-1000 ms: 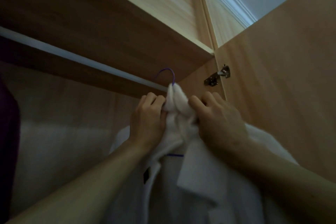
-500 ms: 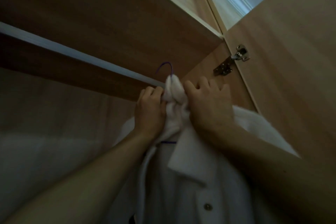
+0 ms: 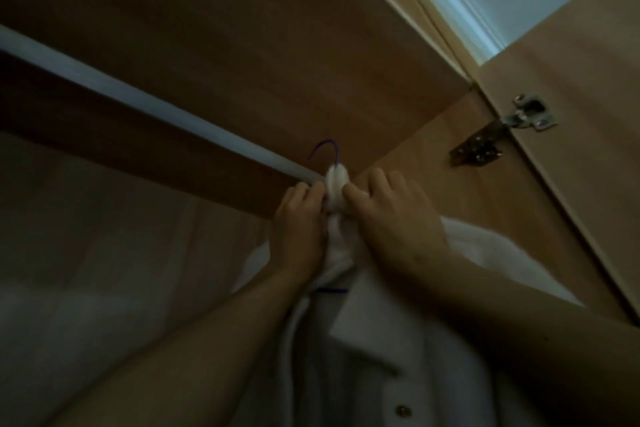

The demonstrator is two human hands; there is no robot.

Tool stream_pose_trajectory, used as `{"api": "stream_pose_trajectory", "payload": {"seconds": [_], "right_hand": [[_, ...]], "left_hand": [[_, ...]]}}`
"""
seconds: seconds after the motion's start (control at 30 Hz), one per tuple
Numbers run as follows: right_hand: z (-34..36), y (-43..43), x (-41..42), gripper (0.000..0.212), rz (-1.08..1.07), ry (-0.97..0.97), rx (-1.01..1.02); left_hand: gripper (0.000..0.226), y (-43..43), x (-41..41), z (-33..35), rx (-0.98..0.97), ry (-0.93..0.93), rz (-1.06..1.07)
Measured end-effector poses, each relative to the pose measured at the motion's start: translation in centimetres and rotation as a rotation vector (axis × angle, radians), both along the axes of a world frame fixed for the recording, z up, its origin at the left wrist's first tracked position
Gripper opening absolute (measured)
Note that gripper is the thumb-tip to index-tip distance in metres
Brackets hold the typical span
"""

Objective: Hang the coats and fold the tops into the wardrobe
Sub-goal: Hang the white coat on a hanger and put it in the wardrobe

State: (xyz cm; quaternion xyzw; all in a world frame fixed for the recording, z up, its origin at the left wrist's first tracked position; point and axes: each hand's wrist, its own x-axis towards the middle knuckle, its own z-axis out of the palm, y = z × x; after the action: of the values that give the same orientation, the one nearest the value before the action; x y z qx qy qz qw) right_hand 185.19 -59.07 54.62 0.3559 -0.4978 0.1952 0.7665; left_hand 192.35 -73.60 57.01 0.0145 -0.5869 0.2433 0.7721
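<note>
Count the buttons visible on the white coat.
1: a small round button low on the front of the white coat, below the lapel. Others may be hidden by the arms or lie below the frame.

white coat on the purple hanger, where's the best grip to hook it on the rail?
Grip the white coat at its bunched collar, just under the purple hanger hook, coming from below with a hand on each side, as the left hand and right hand do now. That leaves the hook free above to reach the rail.
</note>
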Motion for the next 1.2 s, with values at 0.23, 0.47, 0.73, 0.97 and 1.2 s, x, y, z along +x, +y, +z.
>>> {"api": "stream_pose_trajectory", "payload": {"seconds": [0.23, 0.47, 0.73, 0.97, 1.2], "right_hand": [[1.3, -2.5, 0.5, 0.039, -0.024, -0.052, 0.046], [-0.5, -4.8, -1.6, 0.040, -0.063, -0.129, 0.112], [-1.1, -5.5, -3.2, 0.028, -0.119, -0.083, 0.081], [-1.4, -5.2, -3.4, 0.032, -0.256, -0.112, 0.349], [-3.4, -3.2, -3.8, 0.047, -0.307, -0.230, 0.411]], "left_hand": [[0.005, -3.2, -1.2, 1.4, 0.072, -0.058, 0.004], [0.049, -5.0, -3.4, -1.0, 0.095, -0.199, -0.037], [0.036, -5.6, -6.0, -2.5, 0.149, -0.254, -0.188], [0.039, -4.4, -6.4, -3.0, 0.435, -0.477, -0.334], [0.059, -3.2, -4.4, -5.2, 0.569, -0.703, -0.376]]}}
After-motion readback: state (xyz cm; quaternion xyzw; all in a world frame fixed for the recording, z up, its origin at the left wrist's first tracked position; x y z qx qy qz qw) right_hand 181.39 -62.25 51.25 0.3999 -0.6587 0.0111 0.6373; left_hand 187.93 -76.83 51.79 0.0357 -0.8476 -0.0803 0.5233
